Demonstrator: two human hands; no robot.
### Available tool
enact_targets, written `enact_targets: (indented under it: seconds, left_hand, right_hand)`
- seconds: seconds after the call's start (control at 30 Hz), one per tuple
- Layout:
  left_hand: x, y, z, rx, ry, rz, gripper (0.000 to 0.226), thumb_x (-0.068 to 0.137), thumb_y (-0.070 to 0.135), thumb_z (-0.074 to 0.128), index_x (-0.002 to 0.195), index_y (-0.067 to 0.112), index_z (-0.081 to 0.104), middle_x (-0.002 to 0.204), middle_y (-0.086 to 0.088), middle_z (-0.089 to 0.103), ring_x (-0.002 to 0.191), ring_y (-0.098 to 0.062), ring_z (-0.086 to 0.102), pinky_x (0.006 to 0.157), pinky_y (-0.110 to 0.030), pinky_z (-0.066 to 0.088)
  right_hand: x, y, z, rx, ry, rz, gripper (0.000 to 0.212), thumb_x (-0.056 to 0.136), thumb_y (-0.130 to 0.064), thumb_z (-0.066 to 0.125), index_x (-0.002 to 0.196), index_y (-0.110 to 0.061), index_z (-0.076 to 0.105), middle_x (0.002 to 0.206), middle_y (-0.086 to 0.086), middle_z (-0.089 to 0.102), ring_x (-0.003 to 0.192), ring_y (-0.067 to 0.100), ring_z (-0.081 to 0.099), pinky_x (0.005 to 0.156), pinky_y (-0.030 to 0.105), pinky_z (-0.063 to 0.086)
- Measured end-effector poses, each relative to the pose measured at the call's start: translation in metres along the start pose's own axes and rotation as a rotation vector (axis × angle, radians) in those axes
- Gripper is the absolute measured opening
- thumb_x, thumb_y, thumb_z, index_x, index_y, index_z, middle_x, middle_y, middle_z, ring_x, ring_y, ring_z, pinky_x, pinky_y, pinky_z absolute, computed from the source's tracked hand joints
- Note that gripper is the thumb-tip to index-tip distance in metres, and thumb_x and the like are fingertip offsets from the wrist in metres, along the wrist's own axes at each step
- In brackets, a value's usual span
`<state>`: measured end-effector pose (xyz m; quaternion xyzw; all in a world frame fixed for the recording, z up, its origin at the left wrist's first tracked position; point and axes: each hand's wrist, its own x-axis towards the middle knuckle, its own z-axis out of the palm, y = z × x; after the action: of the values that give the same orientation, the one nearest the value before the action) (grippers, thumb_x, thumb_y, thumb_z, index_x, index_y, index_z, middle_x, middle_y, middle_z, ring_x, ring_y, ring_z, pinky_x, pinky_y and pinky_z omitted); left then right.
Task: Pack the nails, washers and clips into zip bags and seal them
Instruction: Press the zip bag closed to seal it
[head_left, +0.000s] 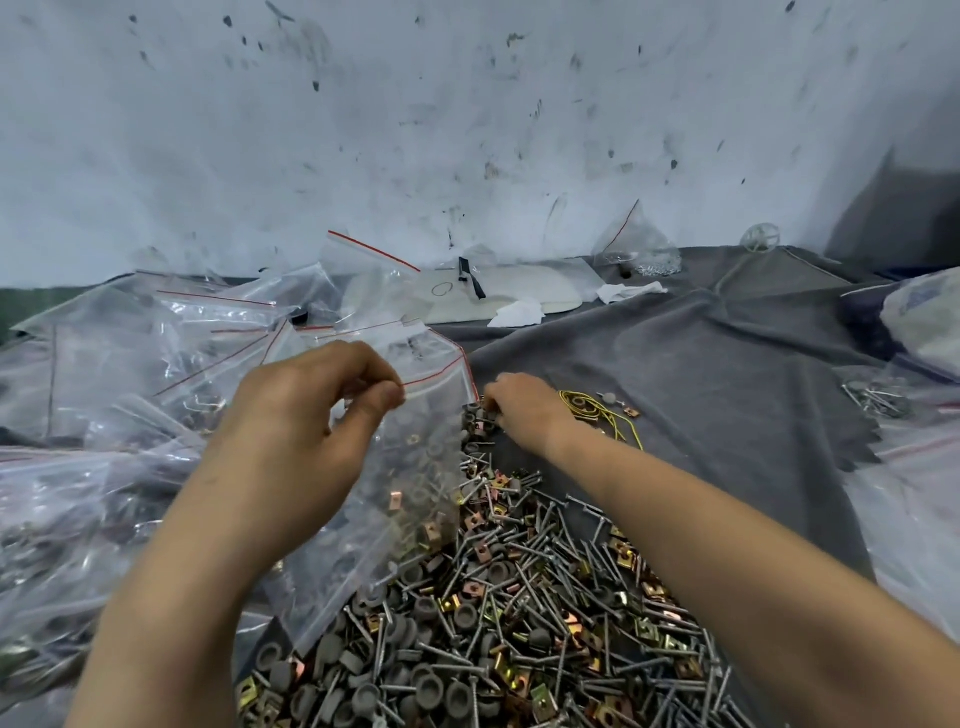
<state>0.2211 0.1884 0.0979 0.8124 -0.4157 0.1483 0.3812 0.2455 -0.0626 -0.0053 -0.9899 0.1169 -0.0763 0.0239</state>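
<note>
1. Left hand (306, 415): raised at near left. Thumb and forefinger are pressed together on the red-lined top edge of a clear zip bag (415, 493); the other fingers are curled in.
2. Zip bag: hangs from that pinch, with its lower end lying over the left edge of the loose pile. A few brass clips and grey washers show through the plastic.
3. Right hand (524, 410): at the far tip of the pile, just right of the bag's top corner. The fingers are bunched and curled down onto small pieces; whether they clamp any cannot be told.
4. Loose stock: nails (561, 587), washers (431, 686) and clips (501, 665), mixed in one pile on the grey cloth (701, 374) between the forearms.
5. Heaped bags (130, 364): at left, clear with red lines, several holding hardware.
6. Yellow wire loops (597, 415): on the cloth, just beside the right hand.
7. White tissue (519, 314): at the far side, near the stained wall (467, 130).
</note>
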Motion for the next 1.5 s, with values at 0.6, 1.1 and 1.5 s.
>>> enact_targets:
  seconds: [0.6,1.1,1.5]
  left_hand:
    - [0.002,0.006,0.004,0.004,-0.103,0.138,0.011,0.090,0.011,0.061,0.085,0.020,0.066,0.090,0.008,0.064,0.085,-0.002,0.056,0.076,-0.013,0.039]
    - [0.003,-0.004,0.000,0.025,0.010,0.027,0.011,0.088,0.015,0.057,0.084,0.021,0.065,0.090,0.009,0.062,0.079,0.013,0.049,0.070,-0.003,0.032]
    - [0.001,-0.008,-0.004,-0.021,0.023,-0.043,0.012,0.089,0.017,0.059,0.084,0.025,0.065,0.083,0.013,0.061,0.067,0.014,0.049,0.063,-0.019,0.041]
  right_hand:
    - [-0.047,-0.033,-0.126,1.144,0.281,-0.294,0.017,0.075,-0.003,0.072,0.076,-0.019,0.065,0.070,-0.009,0.067,0.069,0.002,0.062,0.067,0.017,0.049]
    - [-0.035,-0.019,-0.023,0.605,-0.050,0.067,0.013,0.087,-0.010,0.065,0.098,-0.014,0.072,0.093,0.000,0.069,0.080,0.006,0.058,0.071,0.016,0.042]
    - [-0.012,-0.033,-0.007,0.236,-0.167,0.033,0.034,0.089,0.003,0.051,0.112,-0.013,0.069,0.118,0.008,0.066,0.110,0.025,0.059,0.094,0.031,0.046]
